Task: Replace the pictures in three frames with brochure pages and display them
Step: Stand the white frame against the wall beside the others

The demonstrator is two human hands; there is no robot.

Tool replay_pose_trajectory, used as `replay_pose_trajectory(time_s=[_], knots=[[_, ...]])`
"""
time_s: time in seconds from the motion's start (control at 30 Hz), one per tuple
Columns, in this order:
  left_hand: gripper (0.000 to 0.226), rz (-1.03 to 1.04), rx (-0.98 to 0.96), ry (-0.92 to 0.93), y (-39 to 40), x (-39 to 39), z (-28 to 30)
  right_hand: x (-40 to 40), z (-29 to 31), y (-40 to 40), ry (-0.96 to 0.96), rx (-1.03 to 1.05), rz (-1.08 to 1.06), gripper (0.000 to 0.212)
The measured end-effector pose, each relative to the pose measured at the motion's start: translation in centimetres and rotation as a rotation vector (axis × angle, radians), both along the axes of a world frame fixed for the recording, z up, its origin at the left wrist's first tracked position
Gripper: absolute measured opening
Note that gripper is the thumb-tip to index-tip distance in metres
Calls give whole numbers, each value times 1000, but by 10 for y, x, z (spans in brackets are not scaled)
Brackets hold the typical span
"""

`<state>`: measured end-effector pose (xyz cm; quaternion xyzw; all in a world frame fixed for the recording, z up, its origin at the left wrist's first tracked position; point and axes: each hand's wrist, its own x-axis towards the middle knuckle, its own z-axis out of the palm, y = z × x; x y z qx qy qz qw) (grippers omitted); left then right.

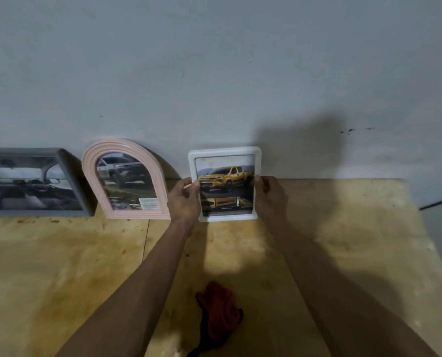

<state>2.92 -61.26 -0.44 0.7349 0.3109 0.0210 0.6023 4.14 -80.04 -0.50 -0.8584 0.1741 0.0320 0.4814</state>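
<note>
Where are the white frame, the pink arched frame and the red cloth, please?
white frame (224, 151), head view, top rail.
pink arched frame (91, 161), head view, left curve of rim.
red cloth (221, 311), head view, middle of fabric.

Dim indoor light, soft blur, wide-angle bend at edges, large shadow on wall, bright patch on table

Three frames stand in a row where table meets wall, mid-frame. At far left, the grey rectangular frame leans back, showing a car-interior page. Beside it, the pink arched frame tilts against the wall with a page showing a silver pickup. Right of centre, the white rectangular frame stands upright, carrying a yellow pickup truck page, its bottom edge on the table.
</note>
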Motion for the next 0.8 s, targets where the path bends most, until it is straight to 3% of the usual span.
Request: replay_pose_trajectory(time_s=[0.8], knots=[[23, -24, 37, -7, -3, 16, -14, 7, -9, 1, -2, 50, -14, 34]])
